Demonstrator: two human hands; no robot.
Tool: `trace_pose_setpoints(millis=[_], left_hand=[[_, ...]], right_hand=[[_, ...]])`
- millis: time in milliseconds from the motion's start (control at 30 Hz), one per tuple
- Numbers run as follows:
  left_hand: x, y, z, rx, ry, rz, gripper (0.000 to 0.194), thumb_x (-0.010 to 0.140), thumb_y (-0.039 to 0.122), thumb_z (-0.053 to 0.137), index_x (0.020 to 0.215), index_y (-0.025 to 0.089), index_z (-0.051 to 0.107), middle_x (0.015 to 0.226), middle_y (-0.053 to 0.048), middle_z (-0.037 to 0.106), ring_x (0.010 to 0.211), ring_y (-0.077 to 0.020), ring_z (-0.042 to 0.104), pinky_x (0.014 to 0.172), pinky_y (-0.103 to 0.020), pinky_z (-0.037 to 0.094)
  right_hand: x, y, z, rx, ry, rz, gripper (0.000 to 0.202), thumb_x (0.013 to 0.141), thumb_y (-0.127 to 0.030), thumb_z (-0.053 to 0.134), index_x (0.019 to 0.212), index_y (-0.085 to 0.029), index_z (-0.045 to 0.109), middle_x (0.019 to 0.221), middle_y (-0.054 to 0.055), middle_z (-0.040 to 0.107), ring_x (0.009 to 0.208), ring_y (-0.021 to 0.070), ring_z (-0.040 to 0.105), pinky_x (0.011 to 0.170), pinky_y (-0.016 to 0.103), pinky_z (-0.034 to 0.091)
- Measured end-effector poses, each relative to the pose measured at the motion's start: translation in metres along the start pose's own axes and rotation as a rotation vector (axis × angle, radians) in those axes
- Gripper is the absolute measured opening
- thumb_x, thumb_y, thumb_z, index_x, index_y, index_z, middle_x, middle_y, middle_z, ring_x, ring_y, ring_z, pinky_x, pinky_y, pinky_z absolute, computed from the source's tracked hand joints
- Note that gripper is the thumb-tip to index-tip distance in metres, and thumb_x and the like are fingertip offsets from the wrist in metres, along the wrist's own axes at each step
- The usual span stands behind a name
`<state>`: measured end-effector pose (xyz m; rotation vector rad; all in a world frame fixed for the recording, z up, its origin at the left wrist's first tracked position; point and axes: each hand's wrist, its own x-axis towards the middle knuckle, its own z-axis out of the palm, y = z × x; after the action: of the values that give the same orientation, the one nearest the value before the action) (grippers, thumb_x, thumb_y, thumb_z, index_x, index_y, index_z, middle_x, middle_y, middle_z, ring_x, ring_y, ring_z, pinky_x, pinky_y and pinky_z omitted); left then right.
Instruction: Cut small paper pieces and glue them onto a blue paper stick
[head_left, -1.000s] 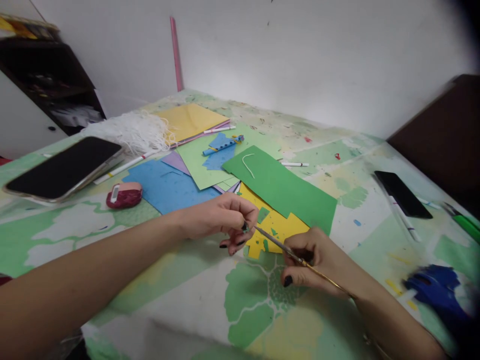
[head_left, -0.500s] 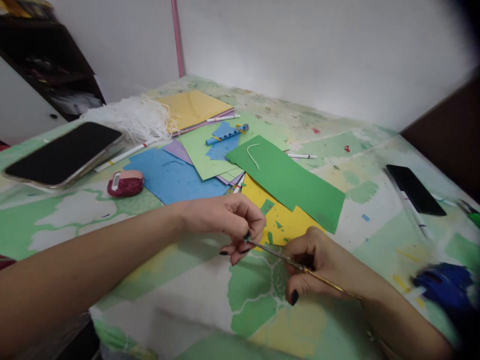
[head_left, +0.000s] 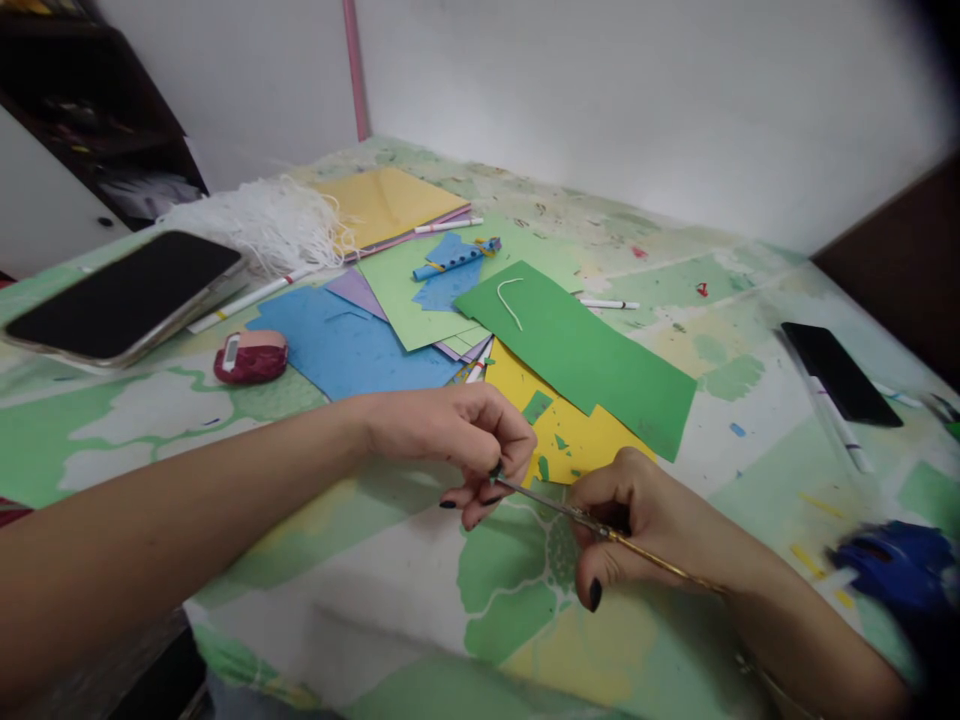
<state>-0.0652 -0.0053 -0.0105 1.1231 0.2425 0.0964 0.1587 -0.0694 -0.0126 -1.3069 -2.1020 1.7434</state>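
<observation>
My left hand (head_left: 465,440) is closed in a pinch in the middle of the view, its thumb and index finger on something tiny and dark that I cannot make out. The tips of a pair of scissors (head_left: 555,503) with silver blades and gold handles touch that spot. My right hand (head_left: 637,535) grips the scissors at lower right, the handles running back along the wrist. Beyond both hands lies yellow paper (head_left: 600,445) with small green scraps on it. A dark green sheet (head_left: 577,340) bearing a short white string (head_left: 508,303) overlaps it.
Blue paper (head_left: 352,345), a rolled blue paper piece (head_left: 454,264) with dark dots, and white strings (head_left: 259,225) lie farther back. A phone (head_left: 127,295) and a maroon device (head_left: 251,358) are left. A black phone (head_left: 840,372) and blue object (head_left: 892,560) are right.
The view has tilted slightly, so the table things sit a little higher. Both hands keep nearly the same pose, with the scissor tips still at my left fingertips.
</observation>
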Motion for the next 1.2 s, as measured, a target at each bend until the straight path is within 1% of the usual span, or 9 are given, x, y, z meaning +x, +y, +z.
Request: trace_pose_setpoints(millis=[200,400,800,1200], left_hand=[[0.0001,-0.0011,-0.0009,-0.006,-0.018,-0.009,0.012,0.062,0.003,0.045,0.06,0.014,0.048,0.058,0.001,0.053,0.047,-0.0116,0.059,0.037,-0.016,0.04],[0.0006,-0.0019,-0.0006,-0.002,-0.038,-0.004,0.012,0.064,0.003,0.045,0.059,0.013,0.048,0.056,0.001,0.053,0.045,-0.01,0.058,0.038,-0.015,0.04],[0.0011,-0.0011,-0.0001,-0.015,-0.05,-0.046,0.013,0.062,0.002,0.045,0.057,0.014,0.048,0.056,0.001,0.052,0.045,-0.0115,0.057,0.037,-0.017,0.041],[0.0013,-0.0007,0.0003,-0.021,-0.075,-0.057,0.012,0.062,0.003,0.046,0.057,0.014,0.048,0.056,0.001,0.052,0.046,-0.0117,0.058,0.037,-0.016,0.04]], right_hand=[[0.0,0.0001,0.0,-0.009,0.001,-0.003,0.04,0.06,-0.044,0.076,0.052,-0.013,0.052,0.045,-0.005,0.04,0.044,0.0052,0.032,0.04,0.02,0.017],[-0.0005,-0.0012,0.0005,-0.032,0.006,0.0,0.041,0.06,-0.045,0.076,0.052,-0.012,0.052,0.046,-0.005,0.04,0.045,0.0051,0.032,0.04,0.02,0.017],[0.0002,-0.0047,0.0012,-0.052,0.02,-0.012,0.042,0.058,-0.041,0.078,0.049,-0.013,0.047,0.044,-0.007,0.034,0.044,0.0041,0.027,0.039,0.02,0.015],[0.0004,0.0004,0.0006,-0.042,-0.004,-0.004,0.04,0.06,-0.037,0.078,0.052,-0.013,0.047,0.047,-0.007,0.036,0.046,0.0044,0.027,0.04,0.02,0.015]])
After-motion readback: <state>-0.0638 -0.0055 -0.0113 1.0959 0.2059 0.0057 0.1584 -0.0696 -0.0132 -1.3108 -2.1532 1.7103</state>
